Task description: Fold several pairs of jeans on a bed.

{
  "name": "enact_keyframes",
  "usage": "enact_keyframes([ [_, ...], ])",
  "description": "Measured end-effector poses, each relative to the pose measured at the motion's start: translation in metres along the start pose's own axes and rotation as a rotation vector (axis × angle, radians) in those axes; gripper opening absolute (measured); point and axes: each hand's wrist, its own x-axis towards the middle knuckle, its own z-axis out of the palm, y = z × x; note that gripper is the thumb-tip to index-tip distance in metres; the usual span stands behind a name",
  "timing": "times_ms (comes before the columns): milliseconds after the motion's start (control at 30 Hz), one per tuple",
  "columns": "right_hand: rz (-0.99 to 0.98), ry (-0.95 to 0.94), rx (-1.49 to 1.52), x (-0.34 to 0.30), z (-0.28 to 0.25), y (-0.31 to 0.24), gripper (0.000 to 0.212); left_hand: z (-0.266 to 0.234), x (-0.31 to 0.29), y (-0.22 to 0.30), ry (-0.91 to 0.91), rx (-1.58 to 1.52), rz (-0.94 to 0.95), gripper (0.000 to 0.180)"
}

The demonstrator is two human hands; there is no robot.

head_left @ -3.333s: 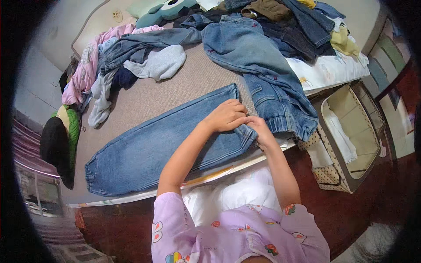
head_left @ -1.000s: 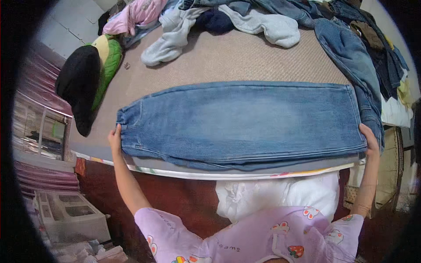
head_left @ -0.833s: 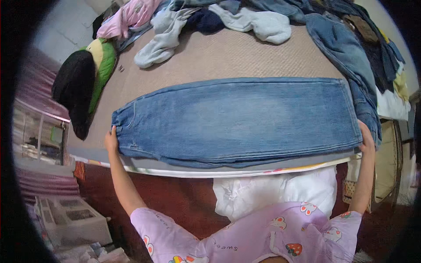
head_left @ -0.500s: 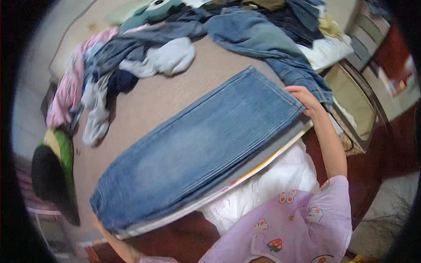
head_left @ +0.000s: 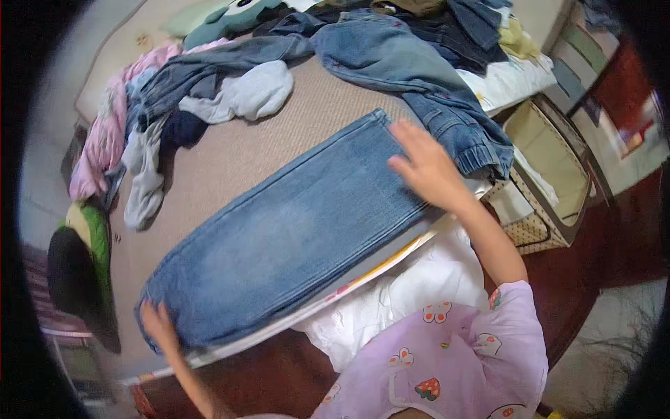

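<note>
A pair of blue jeans (head_left: 279, 230) lies folded lengthwise along the near edge of the bed, its cuff end at upper right and its waist end at lower left. Over the cuff end, my right hand (head_left: 427, 167) is open, with its fingers stretched out and slightly blurred; part of that end is hidden beneath it. My left hand (head_left: 160, 328) rests on the waist end, fingers spread and open.
Another pair of jeans (head_left: 457, 129) with an elastic waist lies at the right. Grey socks (head_left: 255, 91), pink clothing (head_left: 105, 140) and a teal plush toy (head_left: 234, 21) sit farther back. A dotted fabric storage box (head_left: 551, 202) stands beside the bed; white cloth (head_left: 412, 279) hangs in front.
My right hand has let go of the cuff corner and moved left over the jeans. My left hand has come up from beneath the waist end onto its top.
</note>
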Motion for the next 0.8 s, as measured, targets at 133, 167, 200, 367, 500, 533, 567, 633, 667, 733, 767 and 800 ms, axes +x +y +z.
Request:
enact_keyframes([
  [133,0.111,-0.183,-0.134,-0.016,0.005,0.006,0.048,-0.002,-0.022,0.177,-0.469,-0.361,0.594,0.05],
  [167,0.285,-0.201,0.03,-0.017,0.001,0.014,0.047,-0.006,-0.031,0.203,-0.567,-0.413,0.662,0.055],
  [200,0.348,-0.204,0.069,-0.024,-0.005,0.019,0.045,-0.005,-0.037,0.228,-0.635,-0.453,0.7,0.06],
  [367,0.402,-0.028,0.349,-0.075,-0.02,0.016,0.038,0.019,-0.051,0.336,-0.597,-0.407,1.045,0.074],
  [500,0.609,0.054,0.463,-0.092,-0.018,0.018,0.033,0.033,-0.044,0.418,-0.669,-0.556,1.249,0.08],
  [533,0.631,0.1,0.468,-0.092,-0.015,0.019,0.03,0.036,-0.041,0.436,-0.624,-0.524,1.304,0.077],
  [567,0.632,0.111,0.474,-0.091,-0.015,0.021,0.03,0.04,-0.037,0.45,-0.619,-0.513,1.311,0.077],
  [633,0.618,0.117,0.527,-0.088,-0.015,0.027,0.026,0.05,-0.029,0.475,-0.664,-0.698,1.23,0.07],
  [667,0.533,0.165,0.512,-0.089,-0.013,0.029,0.024,0.055,-0.023,0.481,-0.683,-0.861,1.191,0.063],
  [733,0.455,0.226,0.534,-0.093,-0.014,0.033,0.023,0.057,-0.005,0.489,-0.626,-0.728,1.249,0.061],
  [767,0.469,0.233,0.571,-0.095,-0.014,0.034,0.023,0.061,0.004,0.491,-0.58,-0.615,1.289,0.06],
  [800,0.485,0.24,0.578,-0.095,-0.01,0.036,0.023,0.062,0.017,0.499,-0.601,-0.584,1.294,0.065],
])
